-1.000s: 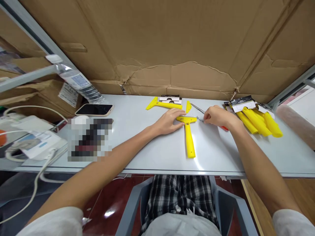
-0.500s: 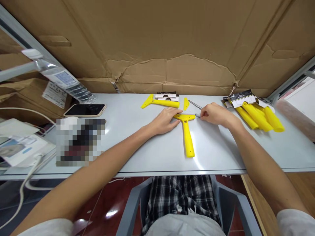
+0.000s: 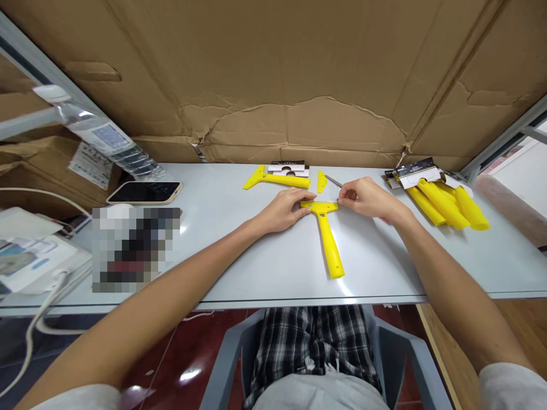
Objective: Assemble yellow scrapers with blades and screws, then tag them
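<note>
A yellow T-shaped scraper lies on the white table, its handle pointing toward me and slightly right. My left hand grips the left end of the scraper's head. At the right end of the head, my right hand pinches a small metal part between thumb and forefinger. A screwdriver's metal shaft shows just behind that hand, and a bit of its red handle sticks out under my wrist. A small loose yellow piece lies beside the shaft.
Another yellow scraper with a printed card lies further back. A pile of packaged yellow scrapers sits at the right. A phone, a tilted water bottle and cables are at the left. A cardboard wall closes the back.
My right hand has moved left from the table surface to the right end of the scraper head. The scraper's handle has swung slightly to the right. My left hand stays on the head.
</note>
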Demonstrator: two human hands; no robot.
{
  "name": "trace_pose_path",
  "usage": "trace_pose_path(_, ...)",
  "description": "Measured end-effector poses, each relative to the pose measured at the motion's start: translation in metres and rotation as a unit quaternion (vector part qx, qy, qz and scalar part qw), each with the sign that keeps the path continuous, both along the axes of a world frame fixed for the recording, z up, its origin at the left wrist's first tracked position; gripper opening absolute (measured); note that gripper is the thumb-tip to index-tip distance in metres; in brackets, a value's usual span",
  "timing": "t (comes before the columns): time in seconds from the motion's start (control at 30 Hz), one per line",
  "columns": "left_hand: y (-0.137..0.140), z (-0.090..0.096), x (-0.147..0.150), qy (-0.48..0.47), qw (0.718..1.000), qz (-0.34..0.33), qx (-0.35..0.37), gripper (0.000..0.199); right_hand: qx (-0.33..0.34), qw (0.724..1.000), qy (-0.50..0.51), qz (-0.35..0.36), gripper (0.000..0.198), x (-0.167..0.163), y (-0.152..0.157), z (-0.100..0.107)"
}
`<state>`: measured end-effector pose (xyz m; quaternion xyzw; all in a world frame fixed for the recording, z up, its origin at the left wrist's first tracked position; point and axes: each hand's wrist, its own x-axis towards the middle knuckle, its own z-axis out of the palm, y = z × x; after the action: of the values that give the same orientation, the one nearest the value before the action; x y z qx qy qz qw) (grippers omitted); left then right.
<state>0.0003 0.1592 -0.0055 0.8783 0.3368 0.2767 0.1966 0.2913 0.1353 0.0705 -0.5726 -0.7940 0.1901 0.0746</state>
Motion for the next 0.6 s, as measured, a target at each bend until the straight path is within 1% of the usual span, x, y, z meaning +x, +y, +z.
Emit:
trace_pose_path(0.07, -0.001, 0.000, 0.001, -0.001, 1.000, -0.003, 0.002, 0.038, 0.011, 0.999, 0.044, 0.015, 0.022, -0.003, 0.001, -0.005)
trace_pose_path(0.17, -0.003, 0.001, 0.002, -0.005, 1.000, -0.011, 0.003, 0.037, 0.005, 0.997, 0.070, 0.029, 0.025, -0.006, 0.004, -0.011)
trace_pose_path(0.4, -0.006, 0.001, 0.004, -0.014, 1.000, -0.019, 0.003, 0.036, -0.028, 0.995, 0.072, 0.056, 0.029, -0.003, 0.010, -0.021)
trace_pose_path(0.6, -0.007, 0.002, 0.005, -0.010, 1.000, -0.021, 0.009, 0.034, -0.028, 0.995, 0.064, 0.065, 0.029, -0.003, 0.010, -0.023)
